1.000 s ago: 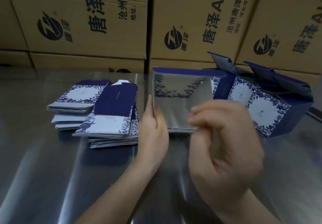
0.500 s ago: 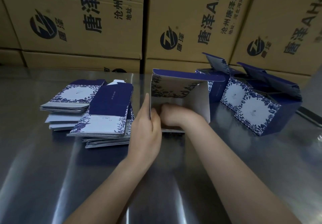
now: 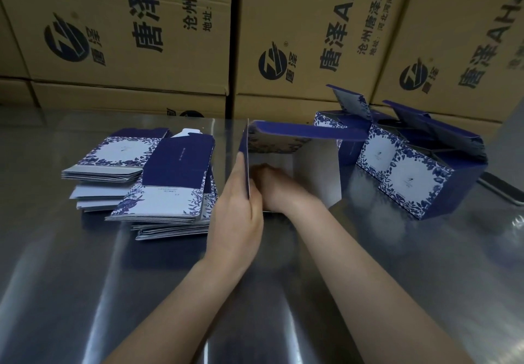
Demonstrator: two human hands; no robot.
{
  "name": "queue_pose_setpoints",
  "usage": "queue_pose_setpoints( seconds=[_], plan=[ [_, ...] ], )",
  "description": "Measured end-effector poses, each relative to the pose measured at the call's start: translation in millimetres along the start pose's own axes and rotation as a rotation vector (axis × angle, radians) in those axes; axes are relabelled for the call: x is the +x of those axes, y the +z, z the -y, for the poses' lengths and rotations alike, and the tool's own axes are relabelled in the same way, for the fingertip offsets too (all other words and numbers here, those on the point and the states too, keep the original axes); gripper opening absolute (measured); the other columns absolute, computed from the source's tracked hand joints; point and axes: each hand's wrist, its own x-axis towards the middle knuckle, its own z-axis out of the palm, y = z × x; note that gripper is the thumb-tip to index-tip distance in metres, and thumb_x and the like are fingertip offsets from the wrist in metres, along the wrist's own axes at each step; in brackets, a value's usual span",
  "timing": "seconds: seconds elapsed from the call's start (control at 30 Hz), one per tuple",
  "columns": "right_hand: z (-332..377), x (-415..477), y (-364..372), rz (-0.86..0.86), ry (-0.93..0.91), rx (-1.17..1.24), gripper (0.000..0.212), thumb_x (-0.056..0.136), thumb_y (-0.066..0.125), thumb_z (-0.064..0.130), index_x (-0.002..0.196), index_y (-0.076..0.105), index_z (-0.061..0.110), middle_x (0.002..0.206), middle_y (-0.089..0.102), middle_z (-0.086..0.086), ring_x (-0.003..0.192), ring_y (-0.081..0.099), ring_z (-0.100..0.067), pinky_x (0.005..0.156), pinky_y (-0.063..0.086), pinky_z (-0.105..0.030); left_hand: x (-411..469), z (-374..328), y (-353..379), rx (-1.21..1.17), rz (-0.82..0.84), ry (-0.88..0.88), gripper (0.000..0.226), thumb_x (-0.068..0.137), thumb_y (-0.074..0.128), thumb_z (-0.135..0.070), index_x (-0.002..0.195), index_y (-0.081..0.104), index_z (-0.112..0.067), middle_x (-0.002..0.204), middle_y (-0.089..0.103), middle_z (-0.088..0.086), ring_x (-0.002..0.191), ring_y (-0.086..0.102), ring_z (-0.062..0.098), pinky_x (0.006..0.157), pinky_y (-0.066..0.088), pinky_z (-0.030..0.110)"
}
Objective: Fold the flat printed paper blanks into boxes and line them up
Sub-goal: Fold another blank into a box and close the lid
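Note:
A half-formed blue and white floral box (image 3: 297,148) lies on its side at the middle of the steel table, its open end facing me. My left hand (image 3: 238,216) grips its left wall from outside, thumb on the inner face. My right hand (image 3: 272,185) is pushed inside the box with its fingers curled; what they touch is hidden. Two stacks of flat printed blanks (image 3: 170,182) lie to the left. Folded boxes (image 3: 408,176) with raised lid flaps stand in a row at the right.
Large brown cardboard cartons (image 3: 297,37) with printed logos form a wall along the table's far edge. The reflective steel table (image 3: 85,293) stretches toward me. A dark flat object (image 3: 502,191) lies at the right edge behind the folded boxes.
My right hand went from hovering in front of the box to reaching inside it. The left hand kept its hold on the left wall.

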Motion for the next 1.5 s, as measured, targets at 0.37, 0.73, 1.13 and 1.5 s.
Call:
queue_pose_setpoints(
  seconds=[0.37, 0.73, 1.13, 1.5],
  plan=[
    [-22, 9, 18, -0.096, 0.157, 0.034, 0.018, 0.099, 0.044, 0.032, 0.098, 0.059, 0.023, 0.117, 0.064, -0.010, 0.108, 0.059, -0.029, 0.088, 0.049, -0.035, -2, -4, 0, 0.019, 0.021, 0.042, 0.047, 0.101, 0.034, -0.018, 0.148, 0.039, -0.012, 0.119, 0.062, 0.021, 0.094, 0.058, 0.041, 0.073, 0.038, 0.036],
    [-17, 8, 11, -0.190, -0.058, -0.010, 0.024, 0.100, 0.044, 0.031, 0.086, 0.064, 0.025, 0.094, 0.064, -0.006, 0.088, 0.060, -0.025, 0.068, 0.036, -0.028, 2, -2, -2, 0.019, 0.021, -0.011, 0.049, 0.102, 0.033, -0.018, 0.151, 0.035, -0.014, 0.107, 0.063, 0.016, 0.087, 0.057, 0.036, 0.069, 0.040, 0.041],
    [-12, 17, 12, 0.039, -0.128, -0.003, 0.021, 0.100, 0.044, 0.031, 0.106, 0.058, 0.016, 0.114, 0.063, -0.007, 0.100, 0.058, -0.024, 0.084, 0.046, -0.033, 6, -8, -5, 0.099, 0.004, -0.072, 0.048, 0.101, 0.036, -0.013, 0.149, 0.036, -0.009, 0.101, 0.063, 0.021, 0.084, 0.056, 0.044, 0.072, 0.045, 0.049],
    [-1, -36, -17, -0.753, -0.511, 0.365, 0.038, 0.084, 0.049, -0.004, 0.114, 0.071, 0.007, 0.111, 0.072, -0.007, 0.105, 0.061, -0.014, 0.092, 0.038, -0.005, 17, -8, -15, 0.258, -0.101, -0.088, 0.060, 0.101, 0.035, -0.018, 0.157, 0.016, -0.020, 0.115, 0.063, 0.017, 0.086, 0.058, 0.042, 0.065, 0.038, 0.043]
  ],
)
